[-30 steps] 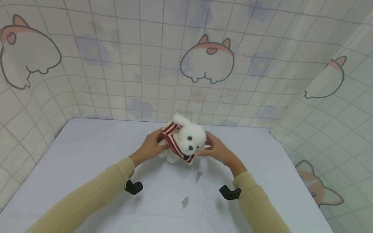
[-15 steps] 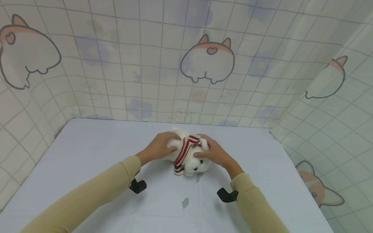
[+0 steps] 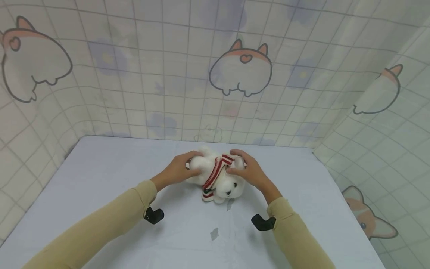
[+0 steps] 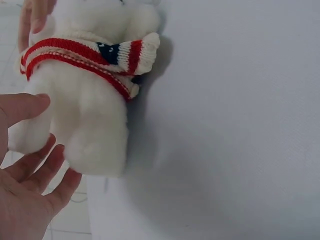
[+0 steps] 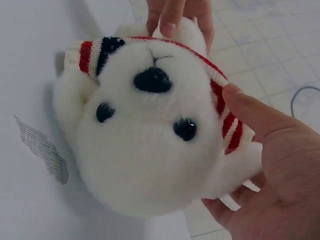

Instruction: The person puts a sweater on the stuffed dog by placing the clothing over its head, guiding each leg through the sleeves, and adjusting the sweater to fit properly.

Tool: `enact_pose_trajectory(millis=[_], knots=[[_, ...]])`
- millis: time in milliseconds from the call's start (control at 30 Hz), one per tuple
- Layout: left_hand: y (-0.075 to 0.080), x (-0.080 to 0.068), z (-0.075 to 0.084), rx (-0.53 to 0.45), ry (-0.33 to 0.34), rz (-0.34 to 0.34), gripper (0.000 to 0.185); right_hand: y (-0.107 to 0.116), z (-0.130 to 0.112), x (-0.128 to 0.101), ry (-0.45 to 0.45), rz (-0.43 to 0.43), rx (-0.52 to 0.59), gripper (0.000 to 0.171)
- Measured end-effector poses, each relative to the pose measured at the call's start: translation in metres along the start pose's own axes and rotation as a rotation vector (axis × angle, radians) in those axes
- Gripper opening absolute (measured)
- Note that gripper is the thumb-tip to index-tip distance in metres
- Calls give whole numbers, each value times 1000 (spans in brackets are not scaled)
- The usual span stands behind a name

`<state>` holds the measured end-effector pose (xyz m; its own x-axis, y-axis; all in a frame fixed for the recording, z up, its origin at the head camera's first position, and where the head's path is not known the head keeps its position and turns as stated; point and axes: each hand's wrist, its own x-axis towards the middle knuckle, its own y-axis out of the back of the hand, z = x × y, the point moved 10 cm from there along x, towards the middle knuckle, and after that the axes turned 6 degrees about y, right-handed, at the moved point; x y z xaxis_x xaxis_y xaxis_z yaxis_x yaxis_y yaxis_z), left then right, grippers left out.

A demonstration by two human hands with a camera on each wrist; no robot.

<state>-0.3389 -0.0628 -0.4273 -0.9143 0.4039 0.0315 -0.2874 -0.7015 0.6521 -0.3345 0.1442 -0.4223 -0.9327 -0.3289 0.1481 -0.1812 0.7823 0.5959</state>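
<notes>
A white plush dog (image 3: 220, 178) in a red-and-white striped knitted garment (image 3: 216, 171) lies on the pale tabletop (image 3: 100, 175), face toward the person. The left hand (image 3: 176, 171) cups its rear end, fingers (image 4: 30, 167) loosely curled around the fur. The right hand (image 3: 250, 172) holds the head end, thumb pressing the garment's edge, fingers curled behind.
</notes>
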Motion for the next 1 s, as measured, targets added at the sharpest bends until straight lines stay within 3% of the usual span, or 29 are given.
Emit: enact_pose_trajectory(millis=[167,233,533,733,1000], knots=[[-3,-2,-9,-37,38,-17,56,19,-15,7,98,133,8,26],[-3,-3,-11,-43,50,-19,57,23,-20,9,120,148,-23,19],[-1,-7,-9,-77,41,8,58,3,-19,18,110,-66,-209,22],[1,-6,-12,-117,43,38,54,-6,-12,17,50,-138,-134,23],[7,-7,-7,-158,11,105,44,-19,-16,20,114,-193,-84,19]])
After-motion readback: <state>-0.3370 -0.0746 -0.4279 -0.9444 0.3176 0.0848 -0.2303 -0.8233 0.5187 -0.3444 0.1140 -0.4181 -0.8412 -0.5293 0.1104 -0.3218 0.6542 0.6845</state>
